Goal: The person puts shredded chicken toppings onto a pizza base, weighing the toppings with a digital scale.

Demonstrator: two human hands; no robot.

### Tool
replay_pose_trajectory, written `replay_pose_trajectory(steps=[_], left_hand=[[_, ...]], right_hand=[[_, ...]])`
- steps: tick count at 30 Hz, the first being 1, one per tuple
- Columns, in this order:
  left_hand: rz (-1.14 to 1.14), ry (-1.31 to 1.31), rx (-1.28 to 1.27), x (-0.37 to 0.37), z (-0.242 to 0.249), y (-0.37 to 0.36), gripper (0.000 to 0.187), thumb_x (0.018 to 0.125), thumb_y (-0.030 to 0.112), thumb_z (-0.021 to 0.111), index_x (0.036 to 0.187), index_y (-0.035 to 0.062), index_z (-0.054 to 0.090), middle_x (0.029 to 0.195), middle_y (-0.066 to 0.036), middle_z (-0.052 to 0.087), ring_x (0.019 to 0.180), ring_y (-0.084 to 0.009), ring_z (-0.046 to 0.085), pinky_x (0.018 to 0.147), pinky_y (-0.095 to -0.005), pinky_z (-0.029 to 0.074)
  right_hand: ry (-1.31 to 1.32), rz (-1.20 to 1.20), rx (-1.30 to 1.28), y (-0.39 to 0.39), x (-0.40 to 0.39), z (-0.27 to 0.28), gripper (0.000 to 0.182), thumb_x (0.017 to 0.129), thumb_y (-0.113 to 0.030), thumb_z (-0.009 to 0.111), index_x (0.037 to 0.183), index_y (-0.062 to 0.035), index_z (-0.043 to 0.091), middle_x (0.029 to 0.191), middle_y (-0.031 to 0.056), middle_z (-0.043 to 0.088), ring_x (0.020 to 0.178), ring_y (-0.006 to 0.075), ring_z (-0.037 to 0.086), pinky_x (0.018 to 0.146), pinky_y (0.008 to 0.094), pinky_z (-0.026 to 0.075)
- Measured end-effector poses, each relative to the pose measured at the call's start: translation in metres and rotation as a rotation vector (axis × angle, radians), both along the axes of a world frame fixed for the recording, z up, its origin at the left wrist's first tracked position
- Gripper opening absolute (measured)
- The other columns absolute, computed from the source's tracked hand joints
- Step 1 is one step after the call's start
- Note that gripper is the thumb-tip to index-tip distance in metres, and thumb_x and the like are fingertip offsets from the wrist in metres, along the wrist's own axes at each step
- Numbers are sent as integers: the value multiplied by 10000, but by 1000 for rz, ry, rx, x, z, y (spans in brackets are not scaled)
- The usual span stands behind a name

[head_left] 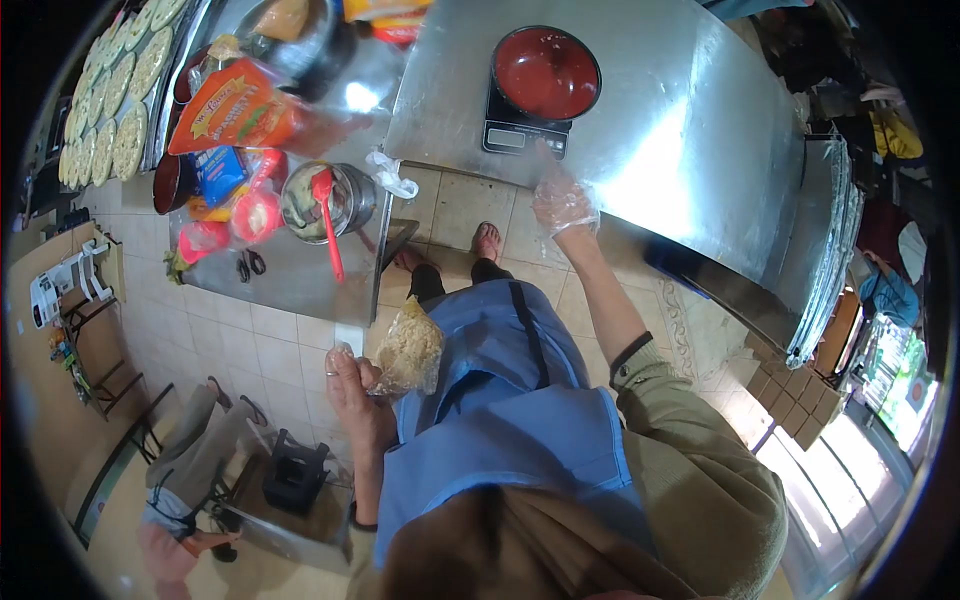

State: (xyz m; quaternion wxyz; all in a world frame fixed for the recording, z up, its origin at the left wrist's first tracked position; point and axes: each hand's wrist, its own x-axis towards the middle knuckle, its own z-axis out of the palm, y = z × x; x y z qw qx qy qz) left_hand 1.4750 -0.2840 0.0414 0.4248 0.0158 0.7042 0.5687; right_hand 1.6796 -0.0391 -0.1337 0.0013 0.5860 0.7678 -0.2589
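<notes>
My left hand [357, 392] is closed around a clear plastic bag [411, 346] of pale, crumbly food, held low in front of my apron. My right hand [565, 200] wears a loose clear plastic glove and holds nothing. Its index finger stretches to the front panel of a black digital kitchen scale [512, 139], fingertip right at the buttons, while the other fingers curl. On the scale sits a red bowl with a dark rim [546, 73], with a few small pale bits inside.
A steel table [680, 120] carries the scale. To the left, another table holds a metal pot [328, 203] with a red spatula [326, 222], an orange spaghetti packet [235, 108], pink containers and scissors. Trays of flat dough rounds [120, 90] stand beyond. Another person [190, 470] is at lower left.
</notes>
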Motion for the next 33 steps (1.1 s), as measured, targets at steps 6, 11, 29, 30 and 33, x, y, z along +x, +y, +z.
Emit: replay_pose_trajectory(steps=[6,11,29,30,33], left_hand=[[34,-44,-6,13,-1,12,236,979,305,401,829,123,409,629,40,368,560,-35,346,479,-192,294],[-190,43,-34,33,-21,35,183,975,263,412,876,115,455,651,40,407,564,-29,358,476,-198,288],[-508,-54,428,257,-39,213,160,938,205,416,957,53,460,719,-41,480,637,-120,472,550,-280,395],[-659,133,432,277,-70,210,144,902,118,428,1011,35,471,785,-106,507,710,-185,511,614,-335,429],[-864,644,532,294,-104,217,272,834,19,412,1082,2,522,1099,-201,520,995,-350,501,830,-454,412]], right_hand=[[125,-8,3,-36,8,32,656,814,-158,499,1410,-272,251,1040,187,590,854,371,603,736,472,495],[357,125,-205,-81,40,60,632,790,-137,546,1381,-216,336,1063,142,588,901,311,597,789,399,493],[521,-544,277,-107,104,46,840,825,-261,616,1423,-32,73,1480,174,113,1356,282,172,1087,368,191],[498,-546,291,-104,108,42,823,827,-262,613,1417,-30,88,1472,175,128,1347,282,186,1082,368,199],[437,-541,306,-96,129,33,773,834,-264,604,1398,-22,135,1447,178,174,1320,283,227,1068,366,222]])
